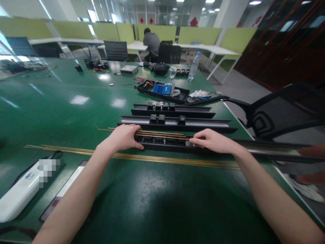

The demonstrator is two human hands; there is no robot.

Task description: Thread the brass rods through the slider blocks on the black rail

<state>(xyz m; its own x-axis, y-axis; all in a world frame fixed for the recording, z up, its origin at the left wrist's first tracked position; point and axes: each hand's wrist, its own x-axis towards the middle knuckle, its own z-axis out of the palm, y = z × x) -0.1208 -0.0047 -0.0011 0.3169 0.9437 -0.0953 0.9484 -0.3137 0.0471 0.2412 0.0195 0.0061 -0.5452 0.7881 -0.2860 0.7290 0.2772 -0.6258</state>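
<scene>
In front of me a long black channel (165, 147) lies across the table, with black blocks inside it. Several thin brass-coloured rods (159, 134) run lengthwise along its top. My left hand (125, 137) is wrapped over the channel's left part, thumb on the near side and fingers on the far side; the rods pass under it and stick out to the left. Thumb and forefinger of my right hand (210, 140) pinch together at the right end of a rod, just above the channel. Nearer to me, a loose bundle of brass-coloured rods (165, 159) rests on the green tabletop.
Two more black channels (203, 128) with blocks lie behind. Beyond them are a black tray (181, 99) with a blue part, gloves (199, 95) and a water bottle (194, 66). A white device (22, 193) and a phone (64, 189) lie left. Another person's legs (312, 154) show right.
</scene>
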